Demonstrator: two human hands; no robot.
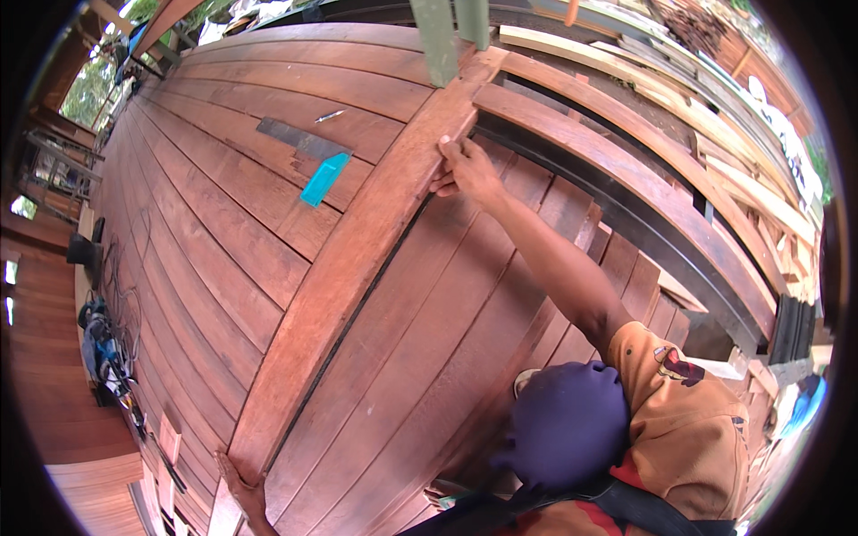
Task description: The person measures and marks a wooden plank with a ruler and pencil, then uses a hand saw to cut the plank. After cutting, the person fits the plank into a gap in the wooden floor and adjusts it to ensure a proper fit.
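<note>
Neither of my hands is in view. A co-worker in a purple cap and tan shirt leans over a long timber board lying diagonally across the decking. Their right hand grips the board's upper part near its edge. A hand, apparently their left, lies at the board's lower left end, its arm cut off by the lower edge. A dark metal square with a teal handle lies on the deck left of the board, beside a small pencil-like item.
Green posts stand at the top. Open framing and stacked timber are on the right, with decking at a lower level under the co-worker's arm. Power tools and cables lie along the left beside a wooden wall.
</note>
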